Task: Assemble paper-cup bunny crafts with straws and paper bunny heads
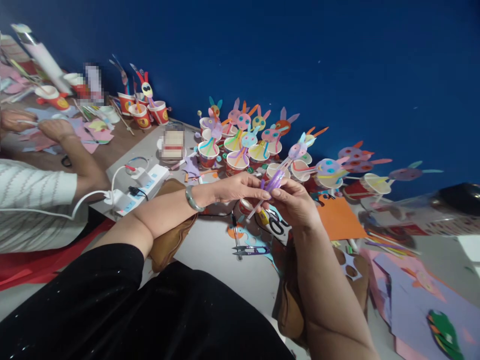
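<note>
Left hand (240,189), wearing a bangle (194,199): fingers pinched on a shiny purple bundle (277,181) with a pale straw (255,211). Right hand (302,202): fingers gripping the same bundle from the right. Bundle: held above the tabletop (213,245), nearer than the paper cups (237,161). Nearer than the hands: black-handled scissors (276,225); snips (251,251). Right: orange sheet (339,217). Left: white power strip (140,192).

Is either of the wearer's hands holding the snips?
No, the snips lie on the table; the left hand and right hand hold a purple piece.
</note>
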`<action>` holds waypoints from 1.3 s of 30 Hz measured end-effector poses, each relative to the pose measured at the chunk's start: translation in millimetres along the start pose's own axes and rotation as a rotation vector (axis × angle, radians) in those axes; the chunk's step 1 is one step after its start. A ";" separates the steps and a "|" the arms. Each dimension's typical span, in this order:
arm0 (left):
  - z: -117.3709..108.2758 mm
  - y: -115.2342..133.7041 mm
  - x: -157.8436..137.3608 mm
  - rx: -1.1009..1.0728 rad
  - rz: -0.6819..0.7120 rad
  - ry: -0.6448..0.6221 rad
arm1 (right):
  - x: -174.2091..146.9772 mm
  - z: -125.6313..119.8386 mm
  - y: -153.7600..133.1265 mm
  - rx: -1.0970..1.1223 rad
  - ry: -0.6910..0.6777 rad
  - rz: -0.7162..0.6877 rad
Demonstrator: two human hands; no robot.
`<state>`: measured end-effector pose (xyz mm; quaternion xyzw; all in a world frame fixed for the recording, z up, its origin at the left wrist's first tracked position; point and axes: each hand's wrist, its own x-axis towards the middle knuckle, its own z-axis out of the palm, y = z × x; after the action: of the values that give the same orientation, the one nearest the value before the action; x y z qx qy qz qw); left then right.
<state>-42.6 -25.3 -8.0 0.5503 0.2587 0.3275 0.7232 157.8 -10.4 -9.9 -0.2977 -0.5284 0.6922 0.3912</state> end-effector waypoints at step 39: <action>-4.9 1.5 3.6 0.003 -0.119 -0.050 | 1.5 4.1 2.7 -0.061 0.079 -0.044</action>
<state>-44.1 -19.2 -7.9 0.5430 0.2733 0.2697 0.7468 153.0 -11.5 -11.4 -0.3250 -0.5398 0.6546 0.4178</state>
